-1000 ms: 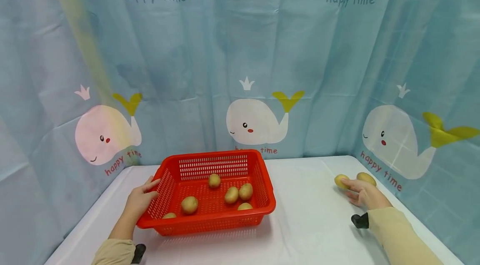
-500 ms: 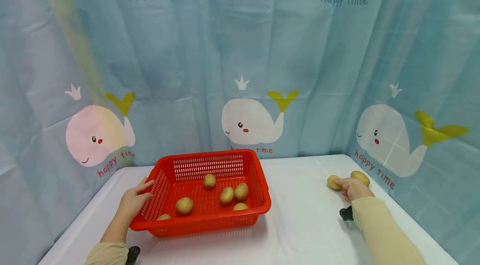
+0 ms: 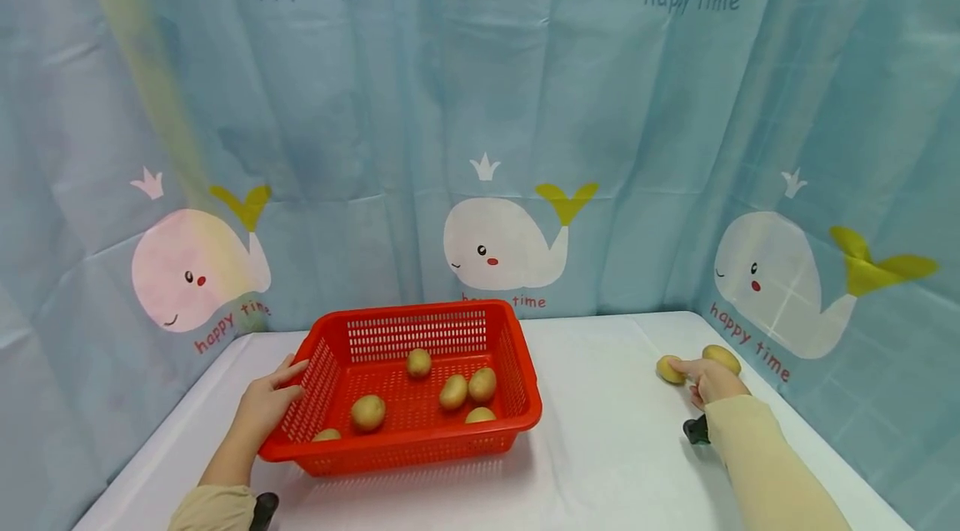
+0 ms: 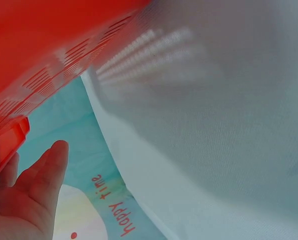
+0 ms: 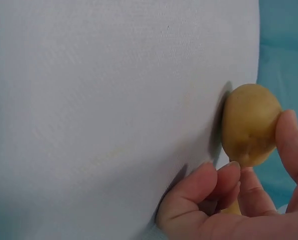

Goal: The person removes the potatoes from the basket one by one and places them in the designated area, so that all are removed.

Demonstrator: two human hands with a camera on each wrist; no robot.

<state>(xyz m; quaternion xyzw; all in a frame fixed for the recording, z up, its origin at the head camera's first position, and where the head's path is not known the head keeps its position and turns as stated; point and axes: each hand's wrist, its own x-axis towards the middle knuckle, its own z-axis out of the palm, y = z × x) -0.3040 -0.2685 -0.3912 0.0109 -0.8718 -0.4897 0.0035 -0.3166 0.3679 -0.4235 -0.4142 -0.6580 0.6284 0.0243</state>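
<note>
A red plastic basket with slotted walls stands on the table at centre left, several potatoes inside it. My left hand holds its left rim; in the left wrist view the fingers lie on the outer side, and the thumb is hidden. Far to the right, my right hand pinches a potato at the table surface. The right wrist view shows one digit on top of that potato, with another against its side and the other fingers curled. Another potato lies just behind the right hand.
A white cloth covers the table. Blue curtains printed with whales hang close behind and at both sides. A dark wrist device sits under the right sleeve, another at the left cuff.
The head view has shifted slightly sideways. My right hand's fingers have settled closer on the potato, which has hardly moved. The left hand keeps its place on the basket.
</note>
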